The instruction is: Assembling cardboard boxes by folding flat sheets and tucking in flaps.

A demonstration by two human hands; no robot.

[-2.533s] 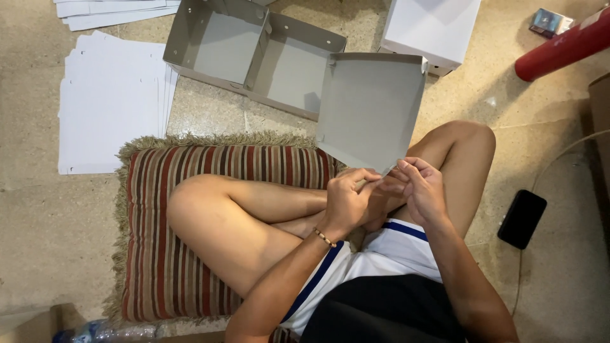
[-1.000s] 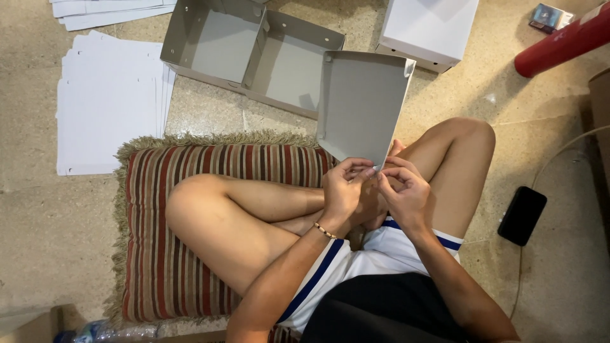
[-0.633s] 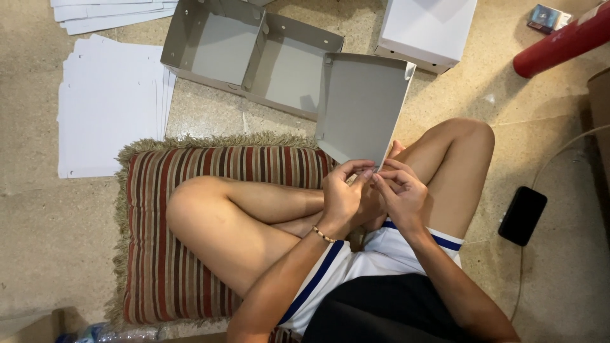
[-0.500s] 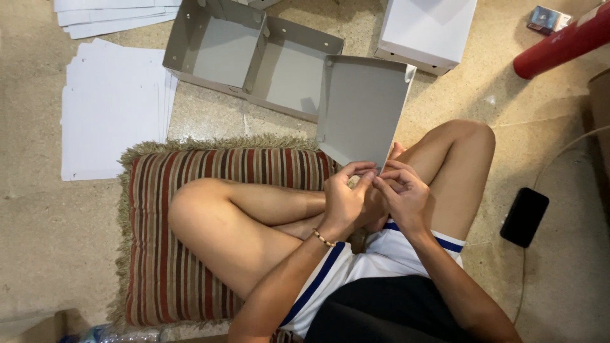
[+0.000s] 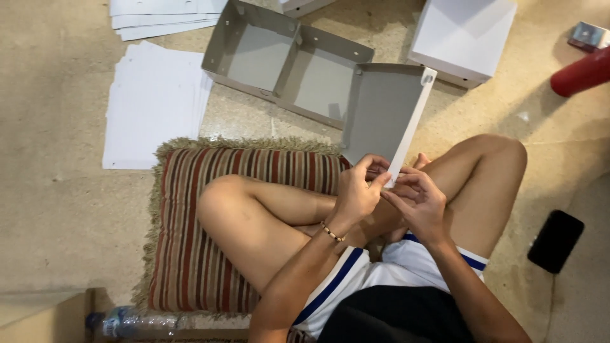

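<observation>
I sit cross-legged on a striped cushion (image 5: 190, 209). A grey cardboard box panel (image 5: 381, 111) stands in front of my knees, tilted up, with a folded white-edged side flap on its right. My left hand (image 5: 357, 190) pinches the panel's lower edge at the corner. My right hand (image 5: 416, 200) grips the same corner from the right, fingers curled at the flap's bottom end. Both hands touch each other over my crossed shins.
Two assembled grey open box trays (image 5: 286, 60) lie on the floor behind the panel. Stacks of flat white sheets (image 5: 155, 105) are at the left. A closed white box (image 5: 464, 35) sits at top right, a red cylinder (image 5: 581, 70) beyond it, a black phone (image 5: 556, 240) at right.
The grey panel has been lifted from lying flat on my knee to standing tilted up, its side flap folded. Both hands shifted slightly to its lower corner.
</observation>
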